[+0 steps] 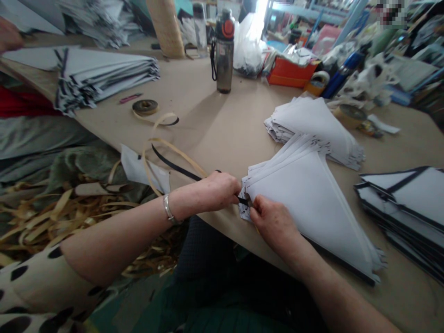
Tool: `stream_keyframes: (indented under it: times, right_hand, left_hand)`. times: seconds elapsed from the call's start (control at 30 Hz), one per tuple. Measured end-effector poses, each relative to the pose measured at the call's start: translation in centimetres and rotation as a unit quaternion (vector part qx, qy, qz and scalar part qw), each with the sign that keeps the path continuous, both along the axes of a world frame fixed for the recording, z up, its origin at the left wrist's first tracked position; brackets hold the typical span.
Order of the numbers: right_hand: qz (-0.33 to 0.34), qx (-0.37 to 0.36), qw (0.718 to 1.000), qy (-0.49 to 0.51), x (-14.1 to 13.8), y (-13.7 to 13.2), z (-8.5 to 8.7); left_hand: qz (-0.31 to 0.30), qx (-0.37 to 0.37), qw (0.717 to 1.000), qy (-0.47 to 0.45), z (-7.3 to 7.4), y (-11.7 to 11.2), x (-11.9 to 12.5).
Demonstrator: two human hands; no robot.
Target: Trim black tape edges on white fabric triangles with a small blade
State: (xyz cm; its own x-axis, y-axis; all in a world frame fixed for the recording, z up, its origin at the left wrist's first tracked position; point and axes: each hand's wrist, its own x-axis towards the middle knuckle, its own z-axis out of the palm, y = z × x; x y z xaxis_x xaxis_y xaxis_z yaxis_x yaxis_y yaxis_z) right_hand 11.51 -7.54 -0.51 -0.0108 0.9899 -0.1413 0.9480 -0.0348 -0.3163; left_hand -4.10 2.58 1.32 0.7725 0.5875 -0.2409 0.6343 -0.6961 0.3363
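Observation:
My left hand [224, 190] is closed on a black adhesive tape strip [175, 167] at the near corner of a stack of white triangular sheets [305, 189]. The strip trails back to the left, with its tan backing paper [187, 158] curling away from it. My right hand [274, 222] is closed beside it, its thumb and fingers pinching the short piece of strip between the two hands at the sheet's corner. Black edging runs along the lower side of the top sheet, past my right wrist. My fingers partly hide the fingertip contact.
Another white stack [308, 118] lies behind, and black-edged sheets [409, 199] lie right. A tape roll [144, 107], a bottle [225, 58] and an orange box [291, 71] stand farther back. Backing strips [62, 217] heap below left. Another person's hand [9, 36] shows upper left.

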Motion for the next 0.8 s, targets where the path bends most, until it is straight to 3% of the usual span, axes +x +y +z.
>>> stream_keyframes:
  times: [0.17,0.33,0.53,0.8]
  right_hand:
    - [0.005,-0.004,0.999,-0.054,-0.5,-0.2,-0.1]
    - [0.02,-0.015,1.0,-0.012,0.1,-0.2,0.3]
    - [0.045,-0.025,0.998,-0.036,0.8,0.3,1.0]
    - [0.061,-0.003,0.997,-0.048,1.0,-0.4,0.3]
  left_hand:
    - [0.024,-0.089,0.994,-0.057,0.2,-1.0,0.8]
    - [0.055,-0.131,0.984,-0.103,-0.1,-1.9,0.5]
    - [0.104,-0.23,0.951,-0.178,-0.4,-3.0,-0.8]
    - [0.142,-0.224,0.941,-0.212,-0.4,-4.4,-0.9]
